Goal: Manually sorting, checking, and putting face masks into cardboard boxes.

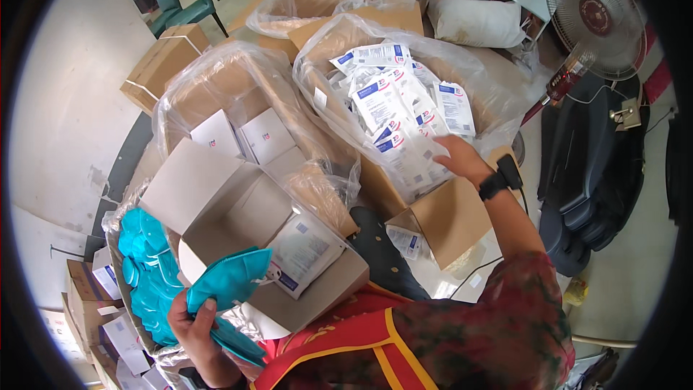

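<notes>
My left hand (198,328) is closed round a small bunch of teal folded face masks (232,274), held over the near corner of an open white carton (328,302). A flat white packet (307,249) with a blue stripe lies inside that carton. To the left, a bin holds a heap of loose teal masks (148,274). My right hand (462,160), with a black band on the wrist, is over a plastic-lined cardboard box (451,220) full of white packets (382,105). Its fingers are spread at the packets' right edge; whether they touch one I cannot tell.
Another lined box (209,76) holds small white cartons (267,133) beyond the open one. A standing fan (595,14) and a black padded chair-like piece (592,180) are at the right. Cardboard boxes (90,296) stack at far left, with green chairs (188,7) at the back.
</notes>
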